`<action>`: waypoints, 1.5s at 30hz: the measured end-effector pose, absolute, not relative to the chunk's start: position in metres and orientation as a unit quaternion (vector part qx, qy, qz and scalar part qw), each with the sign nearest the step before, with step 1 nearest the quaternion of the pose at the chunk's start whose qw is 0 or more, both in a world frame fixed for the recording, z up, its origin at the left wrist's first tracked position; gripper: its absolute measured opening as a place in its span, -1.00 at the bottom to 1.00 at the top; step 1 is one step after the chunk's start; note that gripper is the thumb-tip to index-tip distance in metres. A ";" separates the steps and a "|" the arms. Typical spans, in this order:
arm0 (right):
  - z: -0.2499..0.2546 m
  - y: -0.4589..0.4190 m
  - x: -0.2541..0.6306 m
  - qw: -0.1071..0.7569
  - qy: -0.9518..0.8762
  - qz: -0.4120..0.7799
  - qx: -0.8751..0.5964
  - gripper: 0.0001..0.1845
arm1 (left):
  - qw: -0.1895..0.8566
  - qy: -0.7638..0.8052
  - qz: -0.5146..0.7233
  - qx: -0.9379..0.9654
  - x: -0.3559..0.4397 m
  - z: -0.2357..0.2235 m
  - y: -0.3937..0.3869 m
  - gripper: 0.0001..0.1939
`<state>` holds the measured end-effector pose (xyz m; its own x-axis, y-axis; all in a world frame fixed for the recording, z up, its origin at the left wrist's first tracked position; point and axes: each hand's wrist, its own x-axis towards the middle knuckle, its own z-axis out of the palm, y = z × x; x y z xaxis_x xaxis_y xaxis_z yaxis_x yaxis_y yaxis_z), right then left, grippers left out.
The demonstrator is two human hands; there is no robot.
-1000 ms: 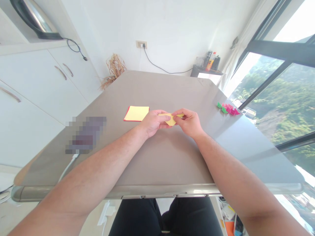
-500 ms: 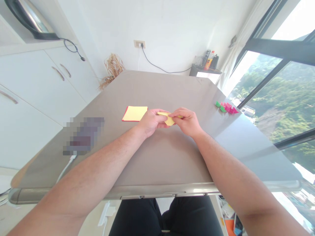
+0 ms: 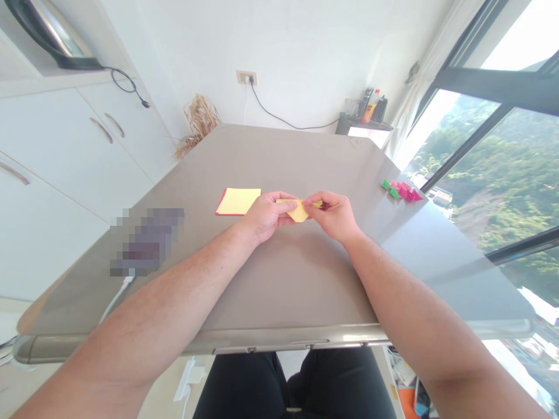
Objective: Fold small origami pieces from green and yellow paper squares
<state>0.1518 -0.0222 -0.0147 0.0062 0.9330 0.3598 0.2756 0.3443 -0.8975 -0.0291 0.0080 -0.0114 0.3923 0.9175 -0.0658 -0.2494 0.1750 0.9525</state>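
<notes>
Between my two hands is a small piece of folded yellow paper [image 3: 299, 213], held just above the table. My left hand [image 3: 269, 216] grips its left side, thumb on the near face and fingers behind and below. With thumb and fingertips my right hand [image 3: 334, 214] pinches the right part of the paper. Pointed ends stick out to both sides, and the lower part hangs down between the hands. Left of my left hand lies a stack of yellow paper sheets [image 3: 239, 201] with a red edge showing, partly covered by that hand.
The grey table [image 3: 288, 279] spans the view. Several small folded pink paper shapes [image 3: 407, 191] and green paper shapes [image 3: 395, 192] sit near its right edge by the window. A blurred-out dark object [image 3: 148, 241] with a white cable [image 3: 116, 299] lies at the left.
My left thumb has shifted along the paper's upper edge, and my right fingers have moved slightly on it. More of the paper's right point shows now. Both hands keep their hold.
</notes>
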 end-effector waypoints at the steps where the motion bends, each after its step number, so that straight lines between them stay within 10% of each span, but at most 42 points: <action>1: -0.014 -0.022 0.152 0.524 -0.619 0.328 -0.484 -0.94 | 0.680 0.349 0.432 0.479 -0.029 -0.011 0.008 -0.78; 19: -0.008 -0.026 0.151 0.512 -0.610 0.338 -0.501 -0.93 | 0.639 0.402 0.410 0.511 -0.030 -0.008 0.007 -0.76; 25: -0.005 -0.027 0.148 0.538 -0.576 0.377 -0.487 -0.66 | 0.585 0.399 0.451 0.543 -0.026 -0.006 0.003 -0.78; 45: -0.001 -0.030 0.149 0.515 -0.581 0.385 -0.499 -0.81 | 0.474 0.413 0.463 0.625 -0.027 -0.003 -0.004 -0.77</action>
